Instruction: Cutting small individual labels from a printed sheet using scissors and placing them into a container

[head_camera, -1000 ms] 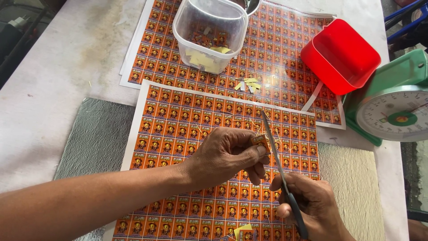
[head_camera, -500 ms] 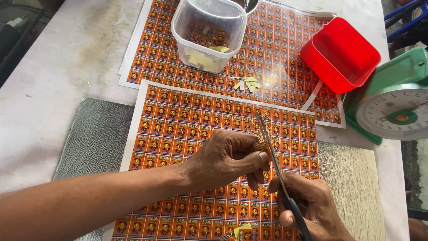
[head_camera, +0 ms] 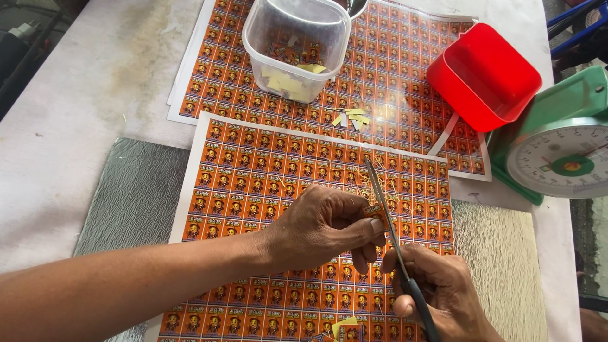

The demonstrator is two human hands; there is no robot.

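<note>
My left hand [head_camera: 323, 228] pinches a small orange label piece [head_camera: 375, 211] between thumb and fingers, over a printed sheet of orange labels [head_camera: 253, 177]. My right hand [head_camera: 437, 294] grips a pair of scissors [head_camera: 386, 221] by the dark handles. Their thin blades point up and away, lying right against the small piece. Both hands meet at the lower middle of the view. A second label sheet [head_camera: 405, 76] lies farther away, partly under the near one.
A clear plastic tub [head_camera: 296, 47] with cut pieces stands on the far sheet, a red tub [head_camera: 484, 76] to its right. A green weighing scale [head_camera: 560, 145] sits at the right edge. Loose yellow scraps [head_camera: 351, 117] lie between the tubs. A grey mat [head_camera: 133, 196] underlies the near sheet.
The scissors' blades have swung slightly left and closer to the piece in my left hand. Both hands stay in nearly the same place.
</note>
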